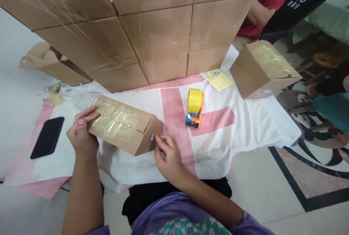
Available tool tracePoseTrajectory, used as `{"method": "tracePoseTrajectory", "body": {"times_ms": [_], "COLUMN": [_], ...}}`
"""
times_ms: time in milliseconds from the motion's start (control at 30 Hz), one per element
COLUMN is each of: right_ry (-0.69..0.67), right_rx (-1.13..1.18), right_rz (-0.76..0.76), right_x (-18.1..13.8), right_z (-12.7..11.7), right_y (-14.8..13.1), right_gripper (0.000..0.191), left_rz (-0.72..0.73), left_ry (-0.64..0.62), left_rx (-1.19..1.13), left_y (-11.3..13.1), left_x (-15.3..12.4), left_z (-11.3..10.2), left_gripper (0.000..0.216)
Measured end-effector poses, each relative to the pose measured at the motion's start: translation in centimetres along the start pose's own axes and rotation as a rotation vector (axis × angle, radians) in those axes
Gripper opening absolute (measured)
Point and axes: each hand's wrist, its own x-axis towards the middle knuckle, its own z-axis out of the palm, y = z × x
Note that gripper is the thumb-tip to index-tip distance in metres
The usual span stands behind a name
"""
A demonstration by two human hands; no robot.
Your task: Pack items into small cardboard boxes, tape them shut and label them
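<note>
A cardboard box (120,120) with clear tape over its top is tilted above the cloth-covered table. My left hand (83,129) grips its left end, thumb and fingers round the edge. At the box's right end face, a small white-and-blue sticker (152,137) shows. My right hand (167,153) has its fingers curled together at that sticker, fingertips touching its edge. To the right lies an orange tape dispenser (201,108) with a yellow tape roll (194,100).
Stacked, taped cardboard boxes (158,42) rise behind the table. Another taped box (253,68) with a sticker stands at right, beside a yellow sticker sheet (219,80). A black phone (47,137) lies at left, an opened carton (62,66) behind. A person's arm (260,13) is at upper right.
</note>
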Motion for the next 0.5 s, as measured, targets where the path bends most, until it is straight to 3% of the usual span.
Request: {"method": "tracePoseTrajectory", "body": {"times_ms": [133,500], "right_ry": [-0.123,-0.367], "right_rx": [-0.055,-0.05], "right_rz": [0.024,0.238], "right_x": [-1.6,-3.4], "right_z": [1.1,0.8], "right_y": [0.2,-2.0], "right_gripper": [0.072,0.098], "left_rz": [-0.022,-0.076], "left_ry": [-0.028,-0.009], "left_rx": [0.054,0.087], "left_y": [0.6,1.7], "left_x": [-0.1,-0.6], "left_z": [0.0,0.2], "left_gripper": [0.034,0.033]}}
